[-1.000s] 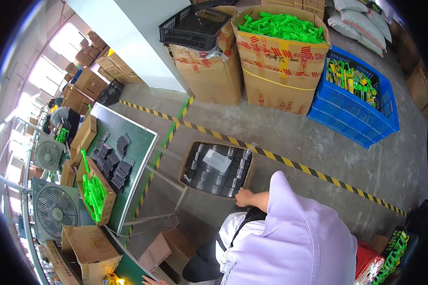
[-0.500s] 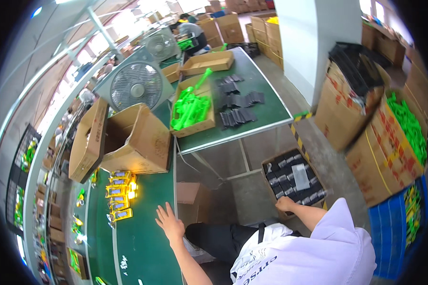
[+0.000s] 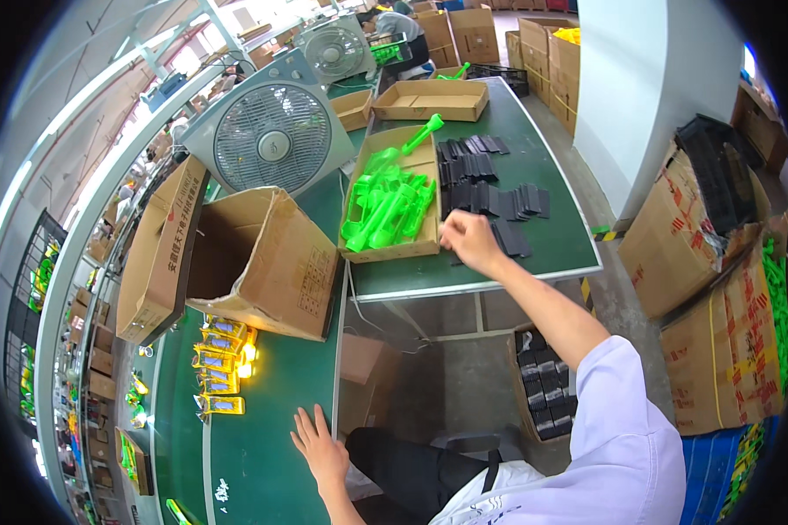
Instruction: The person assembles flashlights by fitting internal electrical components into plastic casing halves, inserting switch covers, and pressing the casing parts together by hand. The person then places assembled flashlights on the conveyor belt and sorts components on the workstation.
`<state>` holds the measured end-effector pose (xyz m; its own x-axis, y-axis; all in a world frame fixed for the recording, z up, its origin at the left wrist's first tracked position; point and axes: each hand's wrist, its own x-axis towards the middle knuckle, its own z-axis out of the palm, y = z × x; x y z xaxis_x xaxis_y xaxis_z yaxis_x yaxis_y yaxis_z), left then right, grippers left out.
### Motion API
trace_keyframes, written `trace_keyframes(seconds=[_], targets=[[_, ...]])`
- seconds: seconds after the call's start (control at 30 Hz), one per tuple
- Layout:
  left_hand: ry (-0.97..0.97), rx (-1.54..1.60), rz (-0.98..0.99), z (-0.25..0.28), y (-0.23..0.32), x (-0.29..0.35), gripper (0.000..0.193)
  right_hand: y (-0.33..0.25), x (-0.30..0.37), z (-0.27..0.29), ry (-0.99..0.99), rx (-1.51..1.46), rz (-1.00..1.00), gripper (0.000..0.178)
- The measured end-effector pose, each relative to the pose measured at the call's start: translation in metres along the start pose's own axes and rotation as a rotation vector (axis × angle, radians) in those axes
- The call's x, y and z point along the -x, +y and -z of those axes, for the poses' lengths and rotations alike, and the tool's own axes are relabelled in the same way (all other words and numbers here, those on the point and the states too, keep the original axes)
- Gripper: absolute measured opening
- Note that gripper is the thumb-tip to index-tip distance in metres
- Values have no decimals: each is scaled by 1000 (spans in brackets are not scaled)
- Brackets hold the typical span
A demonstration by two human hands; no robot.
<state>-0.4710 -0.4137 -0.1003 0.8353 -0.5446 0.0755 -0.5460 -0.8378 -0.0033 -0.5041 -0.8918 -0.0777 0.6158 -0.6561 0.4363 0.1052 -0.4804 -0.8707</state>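
Right hand [image 3: 470, 243]: lifted from the floor carton [image 3: 517, 376], where it was half a second ago, to the far table; it now hangs by the nearest black flat pieces [image 3: 481, 199], right of the tray box [image 3: 394, 254]. Its fingers are curled inward; I cannot tell whether they hold anything.
Left hand [image 3: 324, 453]: has stayed at the right edge of the near table [image 3: 276, 385], fingers spread, palm down, nothing seen in its grasp.
Black flat pieces: in loose rows on the far table, the nearest ones partly behind the right hand.
Floor carton: filled with black packs [image 3: 545, 385]; forearm and sleeve cut off its right side, and the white sheet seen on top earlier is out of sight.
Green parts [image 3: 390, 210]: heaped in the tray box, too tangled to tell apart.
Tabletops: both green; on the near one, yellow packs [image 3: 221, 382] lie in a column beside a bright glow, just nearer than a big open box [image 3: 280, 271].
Room: two box fans [image 3: 274, 144] on the far left, a pale pillar [image 3: 622, 79] on the far right, tall cartons [image 3: 718, 359] and a blue crate [image 3: 707, 481], cut by the dark rim, on the right.
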Motion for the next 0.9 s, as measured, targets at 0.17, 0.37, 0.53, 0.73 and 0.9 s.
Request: trace_keyframes(seconds=[0.17,0.37,0.53,0.73,0.9], targets=[[-41,63,56,4,3,-9,87,1,-57,-19,139,281,170,12],[-78,10,78,10,8,-20,87,24,4,-78,-13,445,484,14],[-124,4,76,7,10,-25,88,43,6,-87,96,354,409,16],[-67,-4,78,9,12,-27,89,39,8,-92,76,430,436,16],[-19,-26,48,7,8,-18,89,41,11,-89,87,495,517,15]])
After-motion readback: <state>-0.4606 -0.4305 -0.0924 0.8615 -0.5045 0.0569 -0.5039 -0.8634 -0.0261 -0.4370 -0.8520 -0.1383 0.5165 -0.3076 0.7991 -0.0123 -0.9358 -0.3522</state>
